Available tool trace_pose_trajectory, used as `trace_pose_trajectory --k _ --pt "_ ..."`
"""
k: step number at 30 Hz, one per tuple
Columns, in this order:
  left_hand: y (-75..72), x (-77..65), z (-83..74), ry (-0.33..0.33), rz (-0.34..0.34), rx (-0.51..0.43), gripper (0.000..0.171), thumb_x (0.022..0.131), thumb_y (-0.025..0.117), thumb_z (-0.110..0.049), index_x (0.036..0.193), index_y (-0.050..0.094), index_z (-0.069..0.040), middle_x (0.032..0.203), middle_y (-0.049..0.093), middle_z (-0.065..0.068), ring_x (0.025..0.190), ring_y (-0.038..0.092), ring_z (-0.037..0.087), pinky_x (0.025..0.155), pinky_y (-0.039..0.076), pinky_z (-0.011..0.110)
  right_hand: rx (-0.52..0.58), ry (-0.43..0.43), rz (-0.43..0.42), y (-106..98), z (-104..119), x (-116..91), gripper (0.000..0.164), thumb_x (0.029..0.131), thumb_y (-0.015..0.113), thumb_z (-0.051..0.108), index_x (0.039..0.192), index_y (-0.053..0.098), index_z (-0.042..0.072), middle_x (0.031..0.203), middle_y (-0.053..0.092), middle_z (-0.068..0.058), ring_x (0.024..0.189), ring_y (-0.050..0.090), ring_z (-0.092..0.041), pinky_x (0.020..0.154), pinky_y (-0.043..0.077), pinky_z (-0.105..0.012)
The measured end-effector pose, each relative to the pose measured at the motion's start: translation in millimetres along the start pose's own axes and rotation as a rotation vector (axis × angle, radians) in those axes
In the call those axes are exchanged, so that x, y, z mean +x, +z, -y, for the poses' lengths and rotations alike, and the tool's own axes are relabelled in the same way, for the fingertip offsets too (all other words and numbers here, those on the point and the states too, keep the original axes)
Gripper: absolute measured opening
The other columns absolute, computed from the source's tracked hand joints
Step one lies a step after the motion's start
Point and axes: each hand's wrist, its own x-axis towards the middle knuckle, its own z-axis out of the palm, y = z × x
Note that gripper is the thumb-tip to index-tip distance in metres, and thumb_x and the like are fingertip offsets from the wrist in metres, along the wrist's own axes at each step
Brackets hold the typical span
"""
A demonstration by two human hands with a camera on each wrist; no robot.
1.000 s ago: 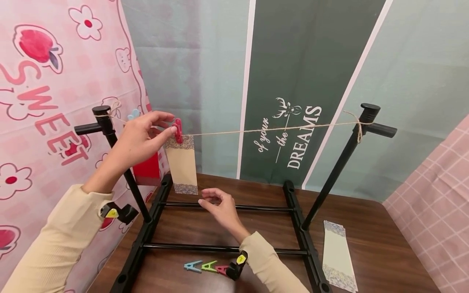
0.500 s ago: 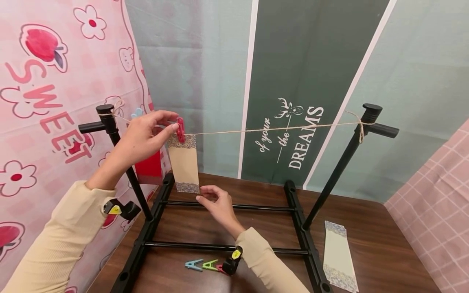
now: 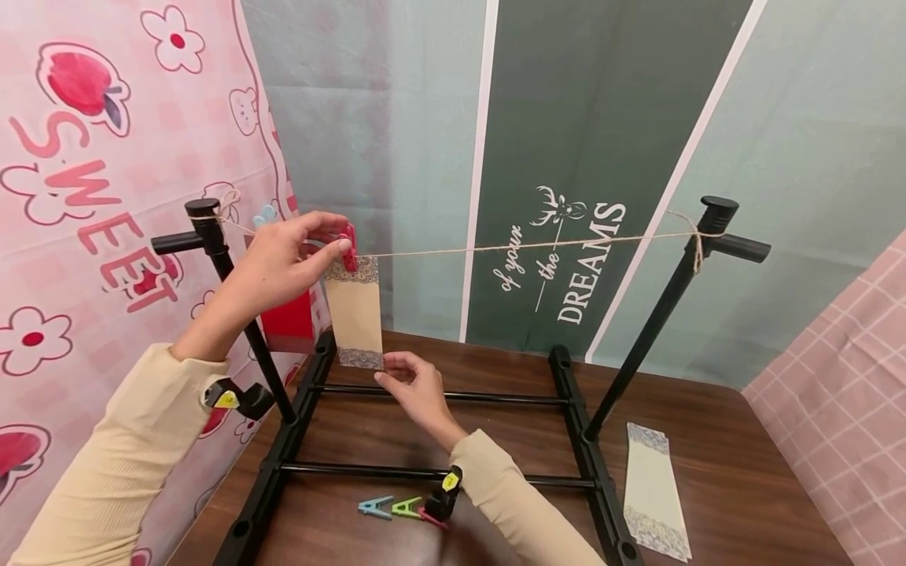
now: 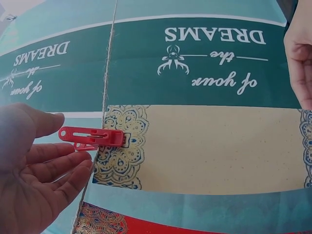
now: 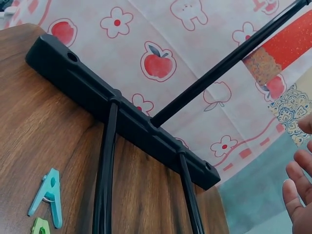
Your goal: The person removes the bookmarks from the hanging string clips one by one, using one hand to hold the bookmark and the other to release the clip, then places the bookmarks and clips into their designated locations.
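My left hand (image 3: pixel 279 255) pinches the handles of a red clothespin (image 4: pixel 100 136) between thumb and fingers. The clothespin sits over the twine (image 3: pixel 453 251) at the top of a cream card (image 4: pixel 224 148) with patterned blue-and-gold ends. The card hangs straight down from the line. At its lower right corner, my right hand (image 3: pixel 419 389) has its thumb and index fingertips right at the edge, with a gap between them. In the right wrist view, the fingers (image 5: pixel 300 183) of that hand are loosely bent beside the card's patterned end.
A black frame (image 3: pixel 580 464) with two posts carries the twine. A red card (image 3: pixel 289 322) hangs from a blue clothespin (image 3: pixel 265 215) at left. Blue (image 3: pixel 375 507), green (image 3: pixel 406 507) and red (image 3: pixel 432 517) clothespins lie on the table. Cream cards (image 3: pixel 654 491) lie at right.
My right hand has moved slightly left and up, from beside the card to its lower corner. My left hand stays at the red clothespin.
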Motion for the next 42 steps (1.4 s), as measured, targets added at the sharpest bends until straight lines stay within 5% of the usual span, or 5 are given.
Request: trace_pose_trajectory --k 9,16,23,42 --pt "-0.5 -0.2 -1.8 0.001 0.004 -0.004 0.034 0.096 0.062 -0.013 0.126 0.060 0.003 0.108 0.067 0.019 0.100 0.065 0.031 0.085 0.051 0.047 0.005 -0.008 0.004 7.4 -12.7 9.7 0.025 0.084 0.076 0.012 0.107 0.070 0.004 0.096 0.071 -0.007 0.090 0.066 -0.017 0.078 0.054 -0.037" --pt "2.0 1.2 -2.6 0.001 -0.016 -0.022 0.034 0.096 0.062 -0.014 0.125 0.061 0.003 0.110 0.067 0.018 0.096 0.067 0.032 0.084 0.052 0.047 -0.004 -0.047 -0.008 7.8 -13.3 8.4 0.024 0.086 0.073 0.008 0.108 0.069 -0.001 0.097 0.070 -0.014 0.092 0.066 -0.028 0.076 0.054 -0.040" --pt "5.6 4.0 -1.2 -0.011 -0.031 -0.003 0.033 0.096 0.062 -0.014 0.124 0.061 0.003 0.108 0.068 0.017 0.094 0.068 0.032 0.083 0.052 0.046 -0.068 -0.054 -0.013 8.0 -10.0 7.3 0.017 0.087 0.073 0.011 0.102 0.071 0.002 0.091 0.071 -0.006 0.085 0.066 -0.014 0.074 0.053 -0.026" --pt "4.8 5.7 -3.5 -0.047 -0.044 0.011 0.025 0.096 0.061 -0.013 0.117 0.065 0.000 0.098 0.069 0.014 0.089 0.068 0.030 0.077 0.053 0.046 -0.113 -0.090 0.015 6.9 -10.7 6.3 0.010 0.089 0.071 0.011 0.096 0.073 0.004 0.088 0.070 -0.001 0.079 0.064 -0.009 0.071 0.052 -0.025"
